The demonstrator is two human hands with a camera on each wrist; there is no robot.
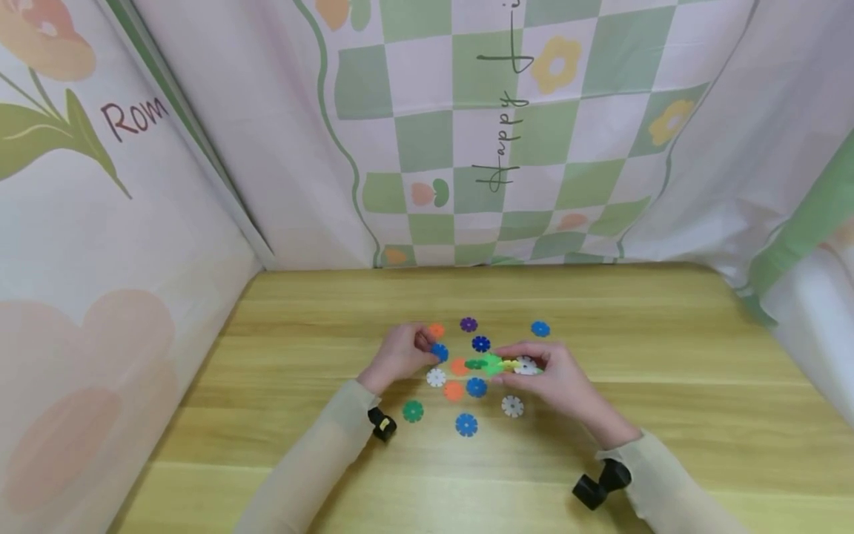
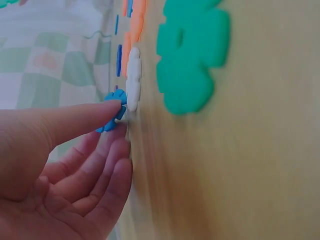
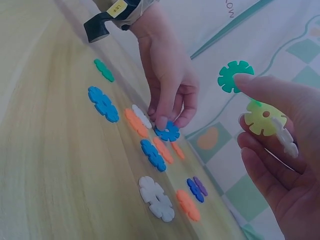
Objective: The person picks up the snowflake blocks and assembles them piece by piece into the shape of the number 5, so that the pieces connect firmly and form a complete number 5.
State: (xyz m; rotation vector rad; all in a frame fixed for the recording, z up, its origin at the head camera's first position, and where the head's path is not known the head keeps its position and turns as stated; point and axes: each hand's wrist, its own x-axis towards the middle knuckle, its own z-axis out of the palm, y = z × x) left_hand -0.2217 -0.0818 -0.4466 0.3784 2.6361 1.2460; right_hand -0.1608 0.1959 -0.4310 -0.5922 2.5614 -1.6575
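Between thumb and fingers, my left hand [image 1: 398,357] pinches a blue notched plastic disc [image 3: 168,132], a flower-shaped interlocking piece. The left wrist view shows that blue disc [image 2: 118,96] tilted up at the thumb tip. Across from it, my right hand [image 1: 559,377] holds a small joined chain of such discs above the table. In the right wrist view the chain includes a green disc [image 3: 228,77], a yellow disc [image 3: 261,123] and a white disc [image 3: 285,139]. The thumb lies over part of it, hiding some of the joints.
Loose discs lie flat around the hands on the wooden table [image 1: 320,460]: several blue, orange and white ones, a green disc [image 1: 413,411] and a purple disc [image 1: 469,324]. A patterned curtain [image 1: 427,148] hangs along the table's far edge.
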